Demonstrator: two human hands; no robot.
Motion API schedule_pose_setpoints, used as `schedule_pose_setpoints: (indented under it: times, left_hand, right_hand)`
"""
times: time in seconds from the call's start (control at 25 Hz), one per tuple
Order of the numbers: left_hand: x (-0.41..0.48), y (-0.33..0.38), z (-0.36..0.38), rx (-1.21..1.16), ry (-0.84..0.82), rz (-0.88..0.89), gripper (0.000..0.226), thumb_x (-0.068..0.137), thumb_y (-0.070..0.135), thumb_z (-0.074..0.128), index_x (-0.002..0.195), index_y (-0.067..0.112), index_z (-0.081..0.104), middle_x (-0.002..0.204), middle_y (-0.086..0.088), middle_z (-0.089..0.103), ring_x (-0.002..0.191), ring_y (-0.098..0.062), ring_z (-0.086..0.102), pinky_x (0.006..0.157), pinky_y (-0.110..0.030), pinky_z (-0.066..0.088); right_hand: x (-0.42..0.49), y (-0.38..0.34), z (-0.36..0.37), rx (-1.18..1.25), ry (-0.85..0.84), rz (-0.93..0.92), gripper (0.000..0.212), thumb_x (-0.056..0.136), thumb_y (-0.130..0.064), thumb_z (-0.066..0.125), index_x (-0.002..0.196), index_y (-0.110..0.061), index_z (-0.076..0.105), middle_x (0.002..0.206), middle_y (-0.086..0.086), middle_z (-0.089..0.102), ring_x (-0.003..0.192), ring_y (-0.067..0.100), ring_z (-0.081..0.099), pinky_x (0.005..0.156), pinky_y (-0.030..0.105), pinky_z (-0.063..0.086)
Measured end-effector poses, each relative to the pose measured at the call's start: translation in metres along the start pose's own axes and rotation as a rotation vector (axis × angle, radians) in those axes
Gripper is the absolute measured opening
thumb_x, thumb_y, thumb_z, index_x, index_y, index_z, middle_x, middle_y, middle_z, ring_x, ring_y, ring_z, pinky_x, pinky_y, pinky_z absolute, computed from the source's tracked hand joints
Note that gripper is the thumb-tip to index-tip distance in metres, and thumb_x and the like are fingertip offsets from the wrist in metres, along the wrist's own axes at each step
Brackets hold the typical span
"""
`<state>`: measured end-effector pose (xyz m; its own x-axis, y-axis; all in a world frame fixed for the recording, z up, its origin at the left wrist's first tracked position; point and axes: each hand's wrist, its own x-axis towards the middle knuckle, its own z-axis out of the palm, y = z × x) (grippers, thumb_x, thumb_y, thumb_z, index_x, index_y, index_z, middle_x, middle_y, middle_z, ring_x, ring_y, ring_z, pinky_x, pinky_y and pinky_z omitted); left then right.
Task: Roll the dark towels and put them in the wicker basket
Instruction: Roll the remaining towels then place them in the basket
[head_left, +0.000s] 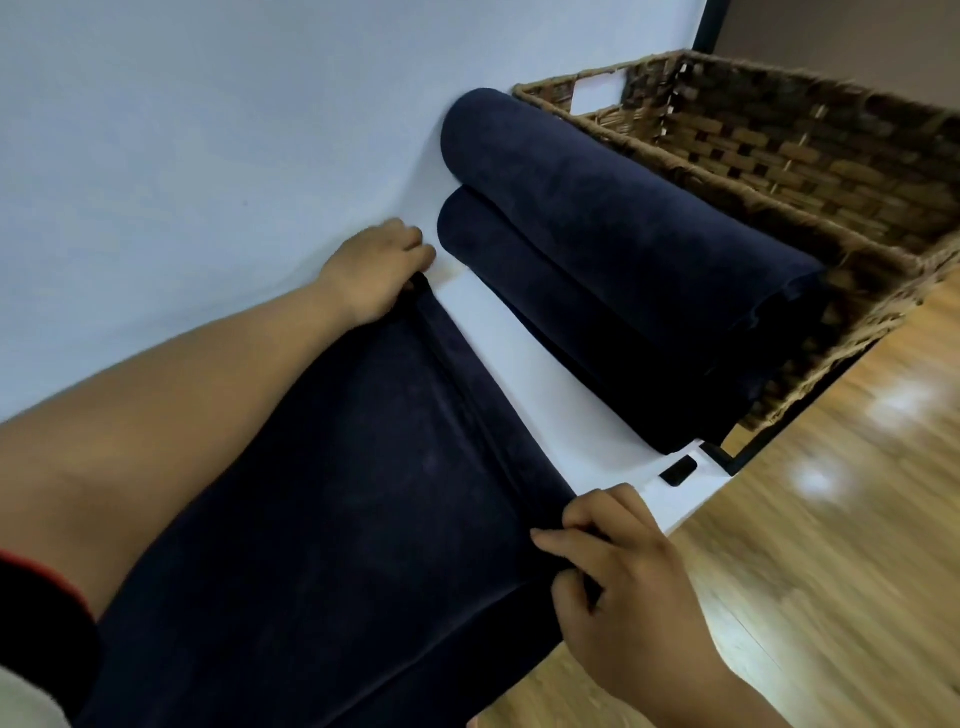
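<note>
A dark navy towel lies flat along the white table, its far edge turned over into a thin fold. My left hand grips that fold at its far end by the wall. My right hand pinches the same fold at the near end, by the table's edge. Beyond the fold lie two rolled dark towels, one resting against the wicker basket and the other beside it. The basket's inside shows only woven walls and floor.
The white table runs along a pale wall on the left. A small black object lies near the table's right edge. The wooden floor is below on the right.
</note>
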<state>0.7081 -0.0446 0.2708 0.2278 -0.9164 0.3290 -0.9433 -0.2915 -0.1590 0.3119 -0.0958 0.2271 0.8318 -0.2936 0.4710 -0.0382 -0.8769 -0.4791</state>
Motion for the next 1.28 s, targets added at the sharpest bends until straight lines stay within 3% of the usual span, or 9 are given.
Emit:
schedule_pose_setpoints:
  times: [0.08,0.16,0.4,0.56,0.64,0.76,0.88,1.12,1.28]
  left_hand:
    - [-0.001,-0.007,0.001,0.025,-0.069,0.247,0.030,0.072,-0.014,0.062,0.097,0.001,0.069,0.087,-0.016,0.065,0.083,-0.037,0.058,0.064,-0.041,0.051]
    - [-0.002,-0.010,-0.001,-0.020,-0.112,0.216,0.036,0.074,-0.015,0.062,0.103,0.002,0.073,0.095,-0.016,0.072,0.090,-0.037,0.064,0.075,-0.044,0.055]
    - [0.012,-0.023,-0.013,-0.132,-0.296,0.116,0.021,0.091,0.010,0.064,0.109,0.014,0.075,0.103,-0.004,0.076,0.096,-0.030,0.069,0.089,-0.036,0.052]
    - [0.031,-0.022,-0.018,-0.050,-0.527,0.171,0.027,0.090,0.013,0.063,0.115,0.024,0.064,0.099,0.002,0.069,0.089,-0.023,0.062,0.082,-0.035,0.050]
    - [0.037,-0.021,-0.017,0.067,-0.380,0.420,0.047,0.085,0.012,0.068,0.129,0.026,0.059,0.104,0.001,0.063,0.094,-0.023,0.059,0.084,-0.035,0.046]
    - [0.036,-0.021,-0.014,0.107,-0.250,0.686,0.047,0.079,0.003,0.072,0.123,0.017,0.067,0.105,0.000,0.070,0.095,-0.027,0.062,0.084,-0.038,0.047]
    - [0.030,-0.026,-0.018,0.142,-0.291,0.749,0.034,0.081,0.003,0.070,0.113,0.015,0.069,0.094,0.002,0.070,0.089,-0.025,0.063,0.086,-0.038,0.046]
    - [0.042,-0.031,-0.023,0.316,-0.255,0.956,0.006,0.080,0.013,0.065,0.086,0.015,0.065,0.076,0.002,0.062,0.077,-0.023,0.056,0.082,-0.033,0.038]
    - [0.051,-0.017,-0.024,0.310,-0.255,0.910,0.021,0.070,0.007,0.066,0.091,0.013,0.066,0.076,0.000,0.063,0.075,-0.025,0.059,0.078,-0.034,0.042]
  right_hand:
    - [0.007,-0.010,-0.010,0.306,-0.080,0.298,0.020,0.086,-0.022,0.061,0.090,-0.026,0.080,0.082,-0.015,0.058,0.077,0.004,0.055,0.062,0.011,0.040]
    - [0.017,-0.009,-0.020,0.573,-0.174,0.553,0.015,0.089,-0.030,0.067,0.081,-0.029,0.080,0.079,-0.011,0.063,0.068,0.003,0.057,0.060,0.013,0.040]
    - [0.018,-0.012,-0.015,0.540,-0.067,0.819,0.021,0.082,-0.026,0.076,0.089,-0.038,0.060,0.053,-0.003,0.048,0.048,0.005,0.043,0.049,0.018,0.042]
    - [0.016,-0.009,-0.015,0.554,-0.037,0.990,0.039,0.069,-0.041,0.083,0.095,-0.034,0.054,0.065,-0.004,0.058,0.054,0.010,0.053,0.050,0.022,0.044]
    - [0.019,-0.011,-0.015,0.489,-0.078,0.984,0.035,0.071,-0.043,0.081,0.094,-0.036,0.056,0.074,0.001,0.067,0.063,0.015,0.063,0.054,0.025,0.052]
    - [0.024,-0.020,-0.017,0.389,-0.125,0.914,0.021,0.079,-0.036,0.076,0.090,-0.037,0.058,0.071,-0.005,0.068,0.058,0.007,0.062,0.048,0.016,0.046]
    - [0.026,-0.025,-0.020,0.255,-0.131,0.801,0.017,0.081,-0.033,0.071,0.082,-0.042,0.057,0.073,-0.022,0.065,0.064,0.002,0.060,0.050,0.018,0.046]
    - [0.017,-0.020,-0.009,0.001,-0.033,0.624,0.017,0.076,-0.044,0.063,0.093,-0.041,0.061,0.075,-0.021,0.060,0.068,0.003,0.057,0.060,0.024,0.048]
    - [0.018,-0.013,-0.008,-0.065,-0.030,0.574,0.024,0.075,-0.048,0.053,0.095,-0.039,0.061,0.078,-0.021,0.059,0.068,0.004,0.057,0.058,0.022,0.047]
